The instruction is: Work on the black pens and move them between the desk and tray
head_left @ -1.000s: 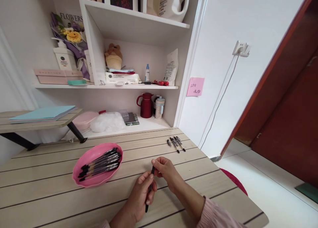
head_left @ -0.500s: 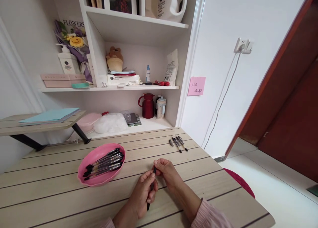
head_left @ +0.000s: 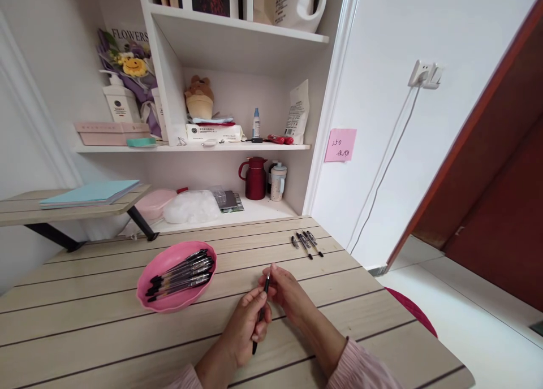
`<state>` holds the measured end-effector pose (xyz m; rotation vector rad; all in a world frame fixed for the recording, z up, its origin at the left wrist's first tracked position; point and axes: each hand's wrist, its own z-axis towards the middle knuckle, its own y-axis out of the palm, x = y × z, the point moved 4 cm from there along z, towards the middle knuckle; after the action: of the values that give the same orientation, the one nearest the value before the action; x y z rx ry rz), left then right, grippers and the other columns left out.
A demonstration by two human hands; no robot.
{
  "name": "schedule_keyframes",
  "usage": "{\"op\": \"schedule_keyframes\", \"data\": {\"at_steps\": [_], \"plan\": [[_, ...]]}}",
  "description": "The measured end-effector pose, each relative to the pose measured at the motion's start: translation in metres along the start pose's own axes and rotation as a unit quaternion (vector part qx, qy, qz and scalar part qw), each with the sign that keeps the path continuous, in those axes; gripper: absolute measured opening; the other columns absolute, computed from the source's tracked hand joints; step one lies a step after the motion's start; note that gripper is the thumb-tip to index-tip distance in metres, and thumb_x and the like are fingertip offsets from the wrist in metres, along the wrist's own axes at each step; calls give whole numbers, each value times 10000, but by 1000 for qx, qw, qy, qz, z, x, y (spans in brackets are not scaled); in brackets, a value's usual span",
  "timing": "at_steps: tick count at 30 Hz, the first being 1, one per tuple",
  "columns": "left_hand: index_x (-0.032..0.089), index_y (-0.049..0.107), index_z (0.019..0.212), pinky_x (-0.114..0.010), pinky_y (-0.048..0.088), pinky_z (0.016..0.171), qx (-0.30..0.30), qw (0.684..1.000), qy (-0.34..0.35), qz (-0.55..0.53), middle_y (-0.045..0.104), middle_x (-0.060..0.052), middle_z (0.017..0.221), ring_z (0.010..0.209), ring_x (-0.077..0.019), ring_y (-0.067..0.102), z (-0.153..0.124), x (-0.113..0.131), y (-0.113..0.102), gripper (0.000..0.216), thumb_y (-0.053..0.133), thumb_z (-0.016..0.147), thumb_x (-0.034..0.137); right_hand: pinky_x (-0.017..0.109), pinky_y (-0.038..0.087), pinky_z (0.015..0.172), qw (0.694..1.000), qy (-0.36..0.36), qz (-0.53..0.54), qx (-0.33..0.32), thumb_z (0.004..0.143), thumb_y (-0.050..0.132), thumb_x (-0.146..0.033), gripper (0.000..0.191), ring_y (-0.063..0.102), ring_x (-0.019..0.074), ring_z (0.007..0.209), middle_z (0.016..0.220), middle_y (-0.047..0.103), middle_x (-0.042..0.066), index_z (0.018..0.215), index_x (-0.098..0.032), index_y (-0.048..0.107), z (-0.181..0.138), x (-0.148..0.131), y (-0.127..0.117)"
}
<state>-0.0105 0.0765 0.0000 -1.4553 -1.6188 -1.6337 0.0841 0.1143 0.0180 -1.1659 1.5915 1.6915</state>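
Note:
A black pen slants upward between my two hands over the tabletop, its pale metal point at the upper end. My left hand is closed around the barrel, thumb lying along it. At the upper end, the curled fingers and thumb of my right hand close about the point; part of its fingers is hidden behind the pen. Left of my hands, a pink bowl holds several black-capped pens. Beyond my right hand lie a few clear-and-black pens and a short dark cap-like piece.
The plank-patterned table meets a white shelf unit at the back. A red jug and a pale cup stand there. A small raised stand carries blue paper at left. A pink note hangs on the wall.
My right fingers and thumb have shifted at the pen's upper end, and its metal point now shows. My left hand keeps its grip. The whole view has shifted slightly.

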Motion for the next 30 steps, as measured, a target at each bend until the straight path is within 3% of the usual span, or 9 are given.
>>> {"op": "schedule_keyframes", "data": {"at_steps": [3,6,11,17,21,24,27,30], "plan": [[187,483,847,-152,87,341,4,1000,-1,2,482,73,524,306,5,244,0,0,0,331,576,699,468,202,349,484,999,-28,-35,14,621,682,-450,335,437,67,448,547,569,9,634,-127,591,1,-1,-2],[185,479,826,-152,86,342,-1,1000,1,1,483,71,525,307,6,242,0,0,0,323,573,701,468,221,388,533,1000,-6,-1,-5,632,666,-464,357,520,104,555,675,621,49,752,-131,622,1,1,-1],[187,458,816,-150,86,344,3,1000,-2,11,477,74,521,305,6,233,0,0,1,289,557,726,443,193,328,462,999,-11,-35,15,630,681,-433,322,419,57,424,483,534,-11,622,-121,601,1,2,-4],[189,453,786,-150,84,343,-4,1000,-6,13,479,74,520,306,6,230,0,-1,0,292,571,711,446,205,375,480,999,-10,31,-6,616,693,-428,331,575,145,673,759,639,73,767,-140,629,3,-2,-3],[180,504,851,-158,77,340,-15,1000,-13,14,477,73,519,304,3,229,0,0,0,318,576,700,451,230,428,498,993,-75,56,72,605,695,-423,336,577,135,635,726,620,29,821,-180,610,13,-11,-23],[175,528,913,-164,75,340,-13,1000,-10,16,473,74,518,307,0,234,-1,1,-1,347,576,701,446,248,449,504,978,-93,-95,158,621,653,-449,332,554,118,542,617,586,-3,797,-173,597,23,-17,-51],[173,533,943,-168,76,341,-11,1000,-10,19,473,74,523,308,-1,231,0,1,-2,359,573,705,439,267,450,489,923,-73,-314,209,677,563,-434,279,560,140,525,572,579,8,720,-158,579,32,-27,-79],[169,530,963,-173,72,344,-12,1000,-8,23,473,70,533,311,-1,232,1,1,-2,359,563,720,430,275,446,501,884,-57,-405,226,691,534,-295,153,575,159,542,567,589,24,702,-153,590,37,-40,-101]]}}
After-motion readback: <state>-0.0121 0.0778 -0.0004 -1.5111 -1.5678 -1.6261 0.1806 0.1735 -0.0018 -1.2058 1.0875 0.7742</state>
